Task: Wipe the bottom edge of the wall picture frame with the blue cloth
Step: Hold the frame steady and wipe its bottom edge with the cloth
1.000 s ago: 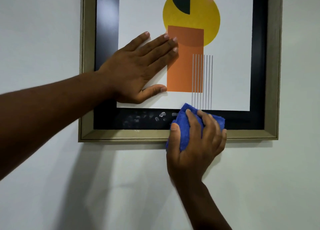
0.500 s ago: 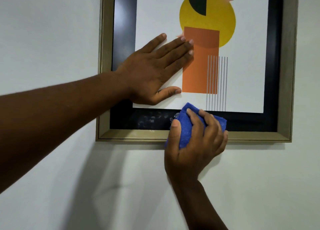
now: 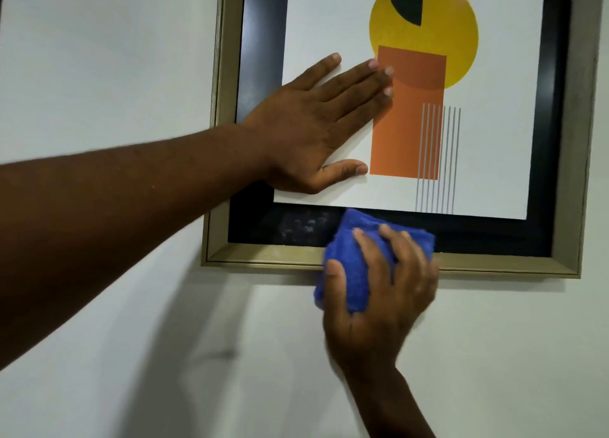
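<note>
A gold-edged picture frame [image 3: 494, 266] hangs on a white wall, with a black inner border and a print of a yellow circle and an orange rectangle. My left hand [image 3: 316, 127] lies flat and open against the glass at the print's lower left. My right hand [image 3: 379, 286] grips a bunched blue cloth [image 3: 349, 259] and presses it over the frame's bottom edge, near the middle. The cloth covers part of the black border and the gold rail. Whitish smudges [image 3: 303, 228] show on the black border just left of the cloth.
Bare white wall [image 3: 99, 74] surrounds the frame on the left, right and below. My left forearm [image 3: 115, 233] crosses the lower left of the view and casts a shadow on the wall under the frame.
The view has shifted, so the frame sits further right in it. My right hand with the cloth has slid slightly left along the bottom edge, over some smudges. My left hand stays flat on the glass.
</note>
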Motion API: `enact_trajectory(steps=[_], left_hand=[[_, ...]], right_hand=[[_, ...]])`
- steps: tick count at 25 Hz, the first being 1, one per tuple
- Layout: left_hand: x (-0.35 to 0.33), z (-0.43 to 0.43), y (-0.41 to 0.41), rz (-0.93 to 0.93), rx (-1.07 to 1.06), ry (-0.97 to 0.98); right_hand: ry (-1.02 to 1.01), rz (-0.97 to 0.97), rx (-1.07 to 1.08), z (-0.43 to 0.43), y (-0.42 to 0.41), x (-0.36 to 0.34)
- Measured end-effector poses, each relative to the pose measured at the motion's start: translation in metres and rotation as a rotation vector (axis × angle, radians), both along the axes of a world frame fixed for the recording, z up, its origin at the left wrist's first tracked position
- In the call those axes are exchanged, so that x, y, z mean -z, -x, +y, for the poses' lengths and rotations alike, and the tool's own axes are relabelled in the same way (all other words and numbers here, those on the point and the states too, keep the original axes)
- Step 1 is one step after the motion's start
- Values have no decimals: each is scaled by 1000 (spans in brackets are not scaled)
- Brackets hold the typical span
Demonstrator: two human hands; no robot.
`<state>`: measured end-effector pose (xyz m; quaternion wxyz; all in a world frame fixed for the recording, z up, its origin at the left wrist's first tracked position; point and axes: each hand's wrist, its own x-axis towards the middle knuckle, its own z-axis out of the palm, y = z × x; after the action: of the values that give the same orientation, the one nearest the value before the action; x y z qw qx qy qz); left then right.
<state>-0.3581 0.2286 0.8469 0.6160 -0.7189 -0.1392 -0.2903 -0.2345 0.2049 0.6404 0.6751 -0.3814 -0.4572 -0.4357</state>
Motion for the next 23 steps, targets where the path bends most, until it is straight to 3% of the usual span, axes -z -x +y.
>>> enact_trajectory(steps=[3,6,10,14,17,21,23], left_hand=[[1,2,2,-14,12,-17],[0,-1,2,-17,3,12],[3,-2,2,-26,-10,25],[2,-4,3,-52,-14,38],[3,-3,2,-66,-39,39],[2,-7,2,-80,-45,73],[3,-5,1,-85,-51,52]], right_hand=[[-22,207,-62,2,15,-17],[15,-34,-26,1,21,1],[-2,171,-67,4,31,-13],[32,-59,-19,-1,33,2],[39,129,-59,0,40,-8],[107,-4,-70,-5,68,-7],[97,79,-104,-5,64,-11]])
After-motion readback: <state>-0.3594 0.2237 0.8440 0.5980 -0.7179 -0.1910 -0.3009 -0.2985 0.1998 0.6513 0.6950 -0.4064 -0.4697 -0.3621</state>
